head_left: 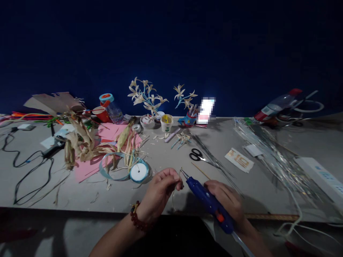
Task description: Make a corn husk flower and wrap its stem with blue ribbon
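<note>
My left hand (163,187), with a beaded bracelet at the wrist, is closed in a pinch on a thin wire-like strand (173,200) that hangs below the fingers. In my right hand (227,200) is a blue hot glue gun (207,201) with an orange part near its rear. The metal nozzle (184,174) points at the tip of the strand by my left fingertips; whether they touch I cannot tell. Just beyond lie black-handled scissors (199,156), a thin wooden stick (200,170) and a small cluster of pale flower pieces (183,138).
Left are a blue ribbon spool (139,172), dried corn husks (85,137), pink paper (85,169) and black cables (18,184). Husk flowers (147,94), tubs (167,125) and a lit phone (206,110) stand at the back. Wires (278,160) and a bottle (277,105) are right.
</note>
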`<act>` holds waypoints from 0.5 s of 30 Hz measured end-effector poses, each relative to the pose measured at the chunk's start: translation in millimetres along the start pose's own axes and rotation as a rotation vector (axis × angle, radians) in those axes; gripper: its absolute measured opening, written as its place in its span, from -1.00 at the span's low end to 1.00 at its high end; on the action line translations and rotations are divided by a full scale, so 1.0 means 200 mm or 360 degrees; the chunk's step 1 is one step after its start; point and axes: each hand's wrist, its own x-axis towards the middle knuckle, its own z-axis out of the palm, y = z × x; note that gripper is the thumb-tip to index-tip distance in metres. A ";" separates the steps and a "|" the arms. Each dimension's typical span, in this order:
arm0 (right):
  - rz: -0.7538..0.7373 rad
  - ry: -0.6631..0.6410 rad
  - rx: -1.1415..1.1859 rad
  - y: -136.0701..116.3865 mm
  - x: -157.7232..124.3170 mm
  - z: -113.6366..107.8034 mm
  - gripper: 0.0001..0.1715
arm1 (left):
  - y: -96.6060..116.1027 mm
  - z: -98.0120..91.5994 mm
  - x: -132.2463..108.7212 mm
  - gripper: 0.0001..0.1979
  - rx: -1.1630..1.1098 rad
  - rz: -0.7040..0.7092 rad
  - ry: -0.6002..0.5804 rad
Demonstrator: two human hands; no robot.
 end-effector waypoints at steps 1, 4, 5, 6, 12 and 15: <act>0.0007 -0.0015 -0.0002 0.00 0.00 0.00 -0.73 | 0.00 0.00 0.00 -0.86 0.0013 0.0009 0.0006; 0.0007 -0.0045 -0.0009 0.00 0.00 -0.01 -0.72 | -0.01 -0.01 0.00 -0.86 0.0033 0.0023 0.0017; 0.0001 -0.0037 -0.0015 0.01 0.01 -0.02 -0.72 | -0.01 -0.01 0.00 -0.87 0.0033 0.0025 0.0012; -0.0002 -0.0036 -0.0022 0.01 0.01 -0.02 -0.72 | -0.01 -0.01 0.00 -0.87 0.0031 0.0027 0.0002; 0.0009 -0.0077 0.0004 0.01 0.03 -0.02 -0.72 | -0.01 -0.01 0.01 -0.86 0.0063 0.0042 0.0012; 0.0013 -0.0048 0.0004 0.00 0.03 -0.02 -0.71 | -0.01 -0.02 0.01 -0.86 0.0059 0.0041 0.0013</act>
